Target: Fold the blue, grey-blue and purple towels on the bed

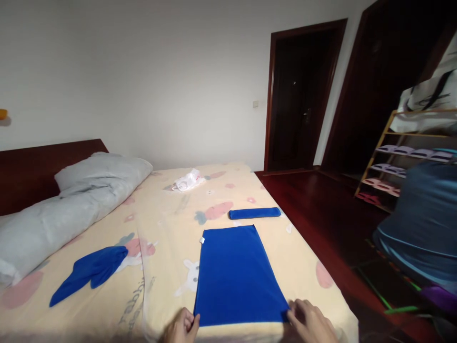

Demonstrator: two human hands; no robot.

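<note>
A blue cloth (pixel 235 276) lies flat on the bed, with a small white tag at its far left corner. My left hand (pixel 183 326) is closed at the near left corner, thumb and fingers pinching the cloth's edge. At the near right corner, my right hand (pixel 310 320) pinches the edge in the same way. Just beyond the flat cloth is a rolled or narrowly folded blue cloth (pixel 254 213). A crumpled blue cloth (pixel 93 270) rests further left on the bed.
The bed (pixel 167 238) has a cream sheet with rabbit and carrot prints. A grey quilt (pixel 89 195) is bunched at the left, and a white plastic bag (pixel 188 180) lies near the wall. Right of the bed stand a shoe rack (pixel 387 143) and a dark blue fabric bulk (pixel 421 219).
</note>
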